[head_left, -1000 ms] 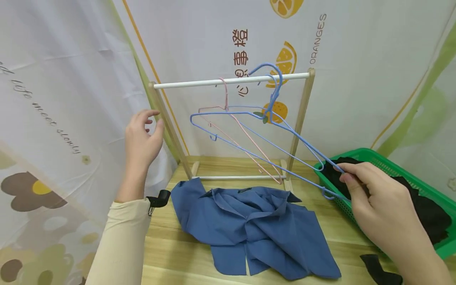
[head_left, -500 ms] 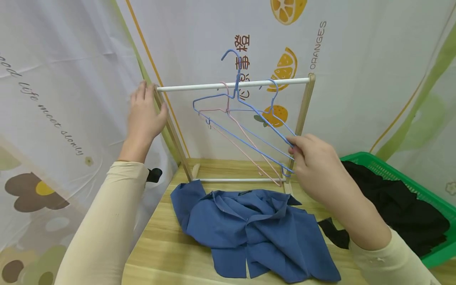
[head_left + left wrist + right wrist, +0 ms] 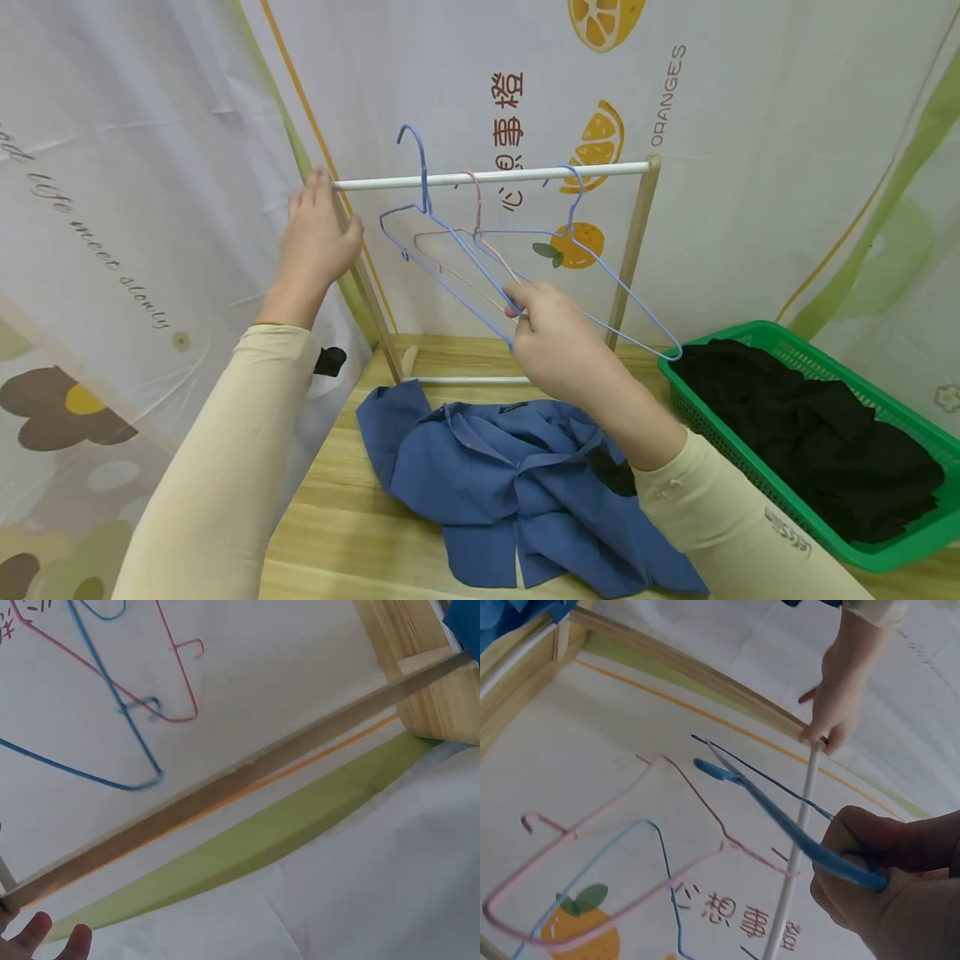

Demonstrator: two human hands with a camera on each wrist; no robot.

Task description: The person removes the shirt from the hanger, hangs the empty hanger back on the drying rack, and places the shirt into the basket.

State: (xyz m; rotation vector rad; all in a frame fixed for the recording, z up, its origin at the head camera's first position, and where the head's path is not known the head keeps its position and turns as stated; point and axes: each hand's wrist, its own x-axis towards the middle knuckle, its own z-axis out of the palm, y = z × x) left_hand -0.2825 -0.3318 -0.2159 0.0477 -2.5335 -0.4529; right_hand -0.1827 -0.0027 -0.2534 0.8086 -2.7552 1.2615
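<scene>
My right hand (image 3: pixel 551 337) pinches one arm of a blue clothes hanger (image 3: pixel 425 187). The hanger's hook rises above the white rod (image 3: pixel 600 171) of a small wooden clothes rack. Close up in the right wrist view, the hanger's wire (image 3: pixel 787 825) runs out from between thumb and fingers. At the rack's top left corner my left hand (image 3: pixel 315 250) holds the end of the post, its thumb apart; the left wrist view catches only a few fingertips. A pink hanger (image 3: pixel 477 200) and a second blue hanger (image 3: pixel 572 218) hang on the rod.
A blue shirt (image 3: pixel 480 483) lies spread on the wooden table, its collar toward the rack and its right part beneath my right forearm. To the right stands a green basket (image 3: pixel 761 329) with black fabric (image 3: pixel 810 433) in it. A printed curtain (image 3: pixel 738 217) hangs behind.
My right hand has carried the blue hanger leftward from beside the basket, across the front of the rack. The left hand has risen onto the rack's top left corner.
</scene>
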